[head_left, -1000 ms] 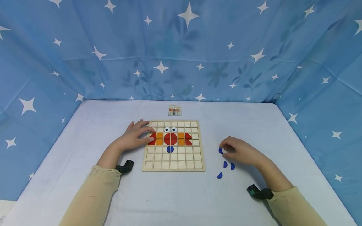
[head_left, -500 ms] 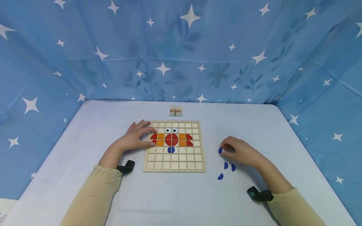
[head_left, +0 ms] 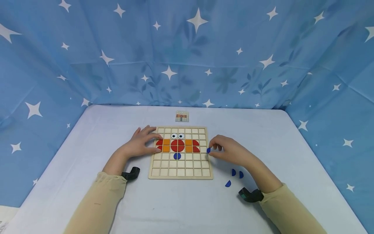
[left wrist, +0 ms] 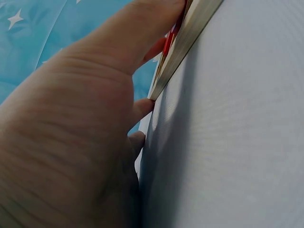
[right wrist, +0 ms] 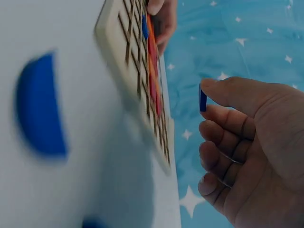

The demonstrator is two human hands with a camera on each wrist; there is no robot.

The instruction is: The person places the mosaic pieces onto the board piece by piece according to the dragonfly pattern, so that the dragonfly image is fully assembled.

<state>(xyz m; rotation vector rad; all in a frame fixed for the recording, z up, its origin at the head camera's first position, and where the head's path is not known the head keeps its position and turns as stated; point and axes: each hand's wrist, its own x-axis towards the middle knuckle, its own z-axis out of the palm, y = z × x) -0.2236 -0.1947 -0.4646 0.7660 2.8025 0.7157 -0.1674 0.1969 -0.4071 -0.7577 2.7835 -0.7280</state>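
Note:
My right hand [head_left: 230, 150] pinches a blue half-circle piece [head_left: 208, 150] between thumb and fingertips at the right edge of the wooden grid board [head_left: 172, 172]. In the right wrist view, the pinched blue piece [right wrist: 203, 99] shows edge-on, raised off the table. My left hand [head_left: 137, 143] rests at the board's left edge, thumb and a finger reaching over the red pieces [head_left: 159, 142] there. On the board lie white eye pieces [head_left: 177, 136], orange squares [head_left: 188, 145], a red circle of quarter pieces [head_left: 177, 145] and two blue half-circles [head_left: 177, 156] forming a disc.
Three loose blue half-circles, one nearest the front [head_left: 228, 184], lie on the white table right of the board. A small pattern card [head_left: 182, 116] lies behind the board. A blue starry curtain [head_left: 187, 65] hangs around the table.
My right hand has lifted the blue half-circle from beside the loose pieces and carried it left to the board's edge. The left hand stays at the board; the thumb slid slightly.

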